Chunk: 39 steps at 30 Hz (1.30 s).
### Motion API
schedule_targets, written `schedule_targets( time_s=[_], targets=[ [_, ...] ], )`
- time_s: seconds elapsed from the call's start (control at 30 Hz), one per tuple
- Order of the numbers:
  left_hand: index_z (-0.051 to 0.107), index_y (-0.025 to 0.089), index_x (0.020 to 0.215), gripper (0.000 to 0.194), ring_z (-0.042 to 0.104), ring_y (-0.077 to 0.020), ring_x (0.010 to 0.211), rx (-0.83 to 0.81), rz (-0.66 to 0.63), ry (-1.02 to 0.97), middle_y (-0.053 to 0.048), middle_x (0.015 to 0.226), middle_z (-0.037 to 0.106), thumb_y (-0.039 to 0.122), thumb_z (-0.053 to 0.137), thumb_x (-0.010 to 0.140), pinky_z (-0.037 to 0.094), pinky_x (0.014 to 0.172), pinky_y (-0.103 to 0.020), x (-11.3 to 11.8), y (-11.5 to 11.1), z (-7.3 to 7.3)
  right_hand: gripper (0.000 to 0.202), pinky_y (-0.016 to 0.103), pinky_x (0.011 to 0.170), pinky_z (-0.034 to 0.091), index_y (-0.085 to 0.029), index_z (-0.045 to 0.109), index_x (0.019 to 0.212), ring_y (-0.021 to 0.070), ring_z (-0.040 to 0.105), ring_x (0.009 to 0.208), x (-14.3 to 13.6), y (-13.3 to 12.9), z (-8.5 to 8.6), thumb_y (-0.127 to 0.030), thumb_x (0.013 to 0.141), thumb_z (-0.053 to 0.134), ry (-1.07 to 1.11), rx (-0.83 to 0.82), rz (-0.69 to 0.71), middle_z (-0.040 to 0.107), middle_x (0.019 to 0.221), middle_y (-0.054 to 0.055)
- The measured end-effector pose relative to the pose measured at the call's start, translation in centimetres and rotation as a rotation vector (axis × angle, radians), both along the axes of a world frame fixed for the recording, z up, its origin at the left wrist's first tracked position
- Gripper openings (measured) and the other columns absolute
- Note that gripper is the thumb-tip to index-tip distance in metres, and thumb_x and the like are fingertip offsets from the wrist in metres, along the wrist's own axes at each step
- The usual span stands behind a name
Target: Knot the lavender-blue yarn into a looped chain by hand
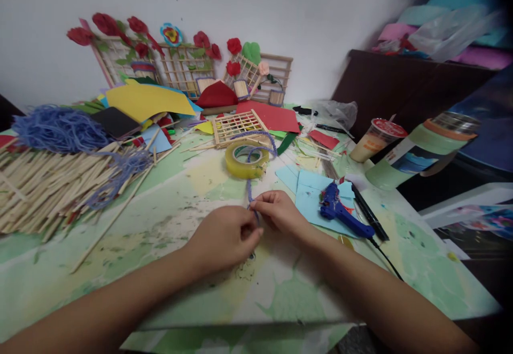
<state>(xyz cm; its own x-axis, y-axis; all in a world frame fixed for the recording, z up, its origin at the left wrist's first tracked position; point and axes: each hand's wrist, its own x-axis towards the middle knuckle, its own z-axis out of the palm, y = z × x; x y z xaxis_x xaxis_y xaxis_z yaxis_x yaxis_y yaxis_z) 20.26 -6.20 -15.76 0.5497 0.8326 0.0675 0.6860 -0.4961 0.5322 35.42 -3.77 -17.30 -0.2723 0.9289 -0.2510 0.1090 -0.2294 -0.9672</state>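
A braided blue-purple yarn cord [249, 188] runs from my fingers up through a roll of clear yellowish tape [236, 168] and curls behind it. My right hand [276, 210] pinches the cord between thumb and forefinger, just below the tape roll. Close beside it, my left hand [226, 236] has its fingers curled in on the cord's near end; the exact grip is partly hidden. Behind the tape lies a small lattice of wooden sticks [234, 125], with the cord's far part resting over its corner.
At the left lie many wooden sticks [48, 188] and a heap of blue yarn [64, 130]. A blue glue gun [340, 212] rests on light blue paper [306, 194] at the right. A drink cup [374, 140] and a green bottle [420, 151] stand beyond. Flower-decorated lattices [182, 68] lean on the wall.
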Motion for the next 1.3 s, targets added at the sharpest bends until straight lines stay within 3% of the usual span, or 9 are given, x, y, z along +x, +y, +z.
schedule_targets(
  time_s=[0.13,0.2,0.3,0.37,0.47,0.57,0.93,1.1,1.3],
  targets=[
    [0.052,0.016,0.072,0.014,0.050,-0.0120,0.063,-0.429,0.255,-0.621,0.000,0.065,0.053,0.028,0.049,0.078,0.039,0.061,-0.026,-0.3,2.5,-0.4,0.019,0.021,0.033,0.010,-0.017,0.048,0.058,0.0034,0.019,0.029,0.2,0.0,0.4,-0.031,0.066,0.058,0.085,-0.096,0.022,0.030,0.033,-0.010],
    [0.052,0.015,0.079,0.011,0.053,-0.0113,0.068,-0.721,0.300,-0.866,-0.001,0.073,0.056,0.026,0.053,0.076,0.042,0.067,-0.026,-0.3,3.0,-0.9,0.018,0.021,0.033,0.009,-0.017,0.049,0.060,0.0031,0.017,0.029,0.2,0.0,0.4,-0.031,0.066,0.058,0.100,-0.118,0.026,0.029,0.033,-0.010],
    [0.052,0.014,0.081,0.012,0.054,-0.0098,0.064,-1.072,0.248,-0.997,-0.002,0.072,0.056,0.022,0.058,0.074,0.043,0.064,-0.025,-0.2,2.9,-1.3,0.017,0.021,0.032,0.009,-0.016,0.049,0.059,0.0032,0.018,0.029,0.1,0.0,0.4,-0.030,0.065,0.057,0.084,-0.110,0.038,0.031,0.033,-0.010],
    [0.052,0.013,0.078,0.011,0.048,-0.0055,0.053,-1.151,0.218,-1.013,-0.001,0.067,0.054,0.020,0.059,0.073,0.039,0.052,-0.019,-0.2,2.6,-1.2,0.017,0.021,0.033,0.009,-0.016,0.049,0.058,0.0032,0.019,0.030,0.0,0.0,0.3,-0.030,0.065,0.057,0.053,-0.076,0.041,0.031,0.034,-0.009],
    [0.052,0.012,0.075,0.010,0.030,0.0004,0.040,-1.140,0.236,-0.999,0.002,0.062,0.050,0.019,0.059,0.073,0.018,0.038,-0.014,-0.3,2.5,-0.9,0.016,0.020,0.035,0.013,-0.015,0.052,0.057,0.0033,0.020,0.032,0.0,0.1,0.3,-0.028,0.065,0.056,-0.019,-0.001,0.024,0.031,0.034,-0.009],
    [0.053,0.012,0.075,0.012,0.025,0.0009,0.038,-1.067,0.268,-0.939,0.001,0.062,0.052,0.021,0.060,0.072,0.008,0.036,-0.016,-0.4,2.8,-0.9,0.015,0.020,0.038,0.018,-0.014,0.054,0.057,0.0041,0.024,0.035,0.1,0.1,0.4,-0.027,0.065,0.055,-0.094,0.075,0.017,0.033,0.036,-0.008],
    [0.058,0.013,0.075,0.016,0.028,-0.0020,0.035,-0.817,0.283,-0.716,0.000,0.060,0.057,0.028,0.060,0.069,0.014,0.036,-0.020,-0.7,3.4,-1.8,0.017,0.020,0.046,0.024,-0.014,0.054,0.056,0.0073,0.034,0.049,0.3,0.5,-0.3,-0.026,0.066,0.051,-0.350,0.343,0.030,0.042,0.049,-0.004],
    [0.058,0.013,0.079,0.015,0.035,-0.0041,0.038,-0.776,0.275,-0.621,0.001,0.054,0.055,0.022,0.059,0.066,0.021,0.039,-0.019,-0.7,3.3,-0.9,0.014,0.020,0.046,0.025,-0.014,0.053,0.055,0.0069,0.032,0.047,0.5,0.5,-0.1,-0.024,0.065,0.051,-0.245,0.264,-0.001,0.038,0.046,-0.005],
    [0.059,0.014,0.084,0.021,0.030,-0.0047,0.033,-0.841,0.310,-0.643,0.004,0.044,0.048,0.016,0.052,0.064,0.017,0.037,-0.021,-0.7,3.3,-1.2,0.012,0.021,0.045,0.024,-0.015,0.053,0.055,0.0067,0.031,0.044,0.3,0.3,0.0,-0.023,0.063,0.051,-0.200,0.195,0.007,0.035,0.042,-0.006]
  ],
)
